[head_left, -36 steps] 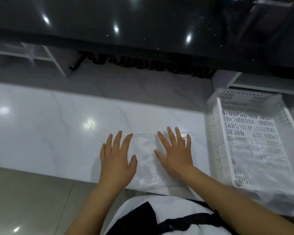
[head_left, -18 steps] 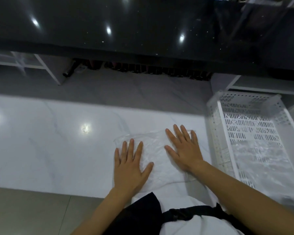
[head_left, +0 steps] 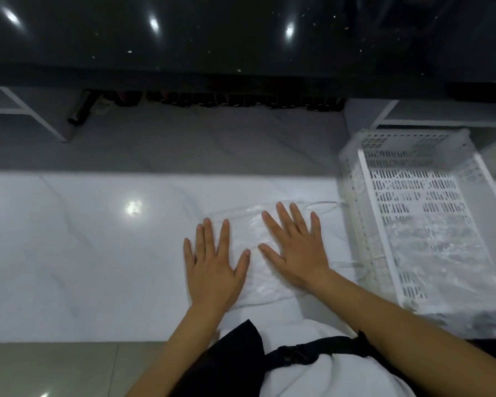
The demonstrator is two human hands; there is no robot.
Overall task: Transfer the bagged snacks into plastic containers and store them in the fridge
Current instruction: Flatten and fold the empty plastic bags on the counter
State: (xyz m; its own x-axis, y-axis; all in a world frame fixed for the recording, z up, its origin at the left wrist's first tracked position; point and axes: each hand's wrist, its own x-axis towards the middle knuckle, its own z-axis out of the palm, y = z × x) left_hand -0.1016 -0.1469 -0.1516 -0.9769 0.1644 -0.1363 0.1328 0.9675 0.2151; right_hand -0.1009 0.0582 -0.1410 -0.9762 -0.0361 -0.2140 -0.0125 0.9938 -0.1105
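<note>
Left hand [head_left: 215, 267] has edged up beside right hand [head_left: 298, 247]. Both lie spread flat on the clear bag [head_left: 252, 232], lower centre of the frame, probably pressing it smooth, near the white basket [head_left: 361, 213].

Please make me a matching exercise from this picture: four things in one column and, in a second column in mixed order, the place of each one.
Things
1. left hand
2. right hand
3. clear bag
4. white basket

Places
A. at the right end of the counter, with crumpled clear plastic inside
B. spread flat on the bag, on the side towards the basket
C. lying flat on the counter, under both hands
D. spread flat on the bag's edge away from the basket

Pairs: 1-D, 2-B, 3-C, 4-A
</note>
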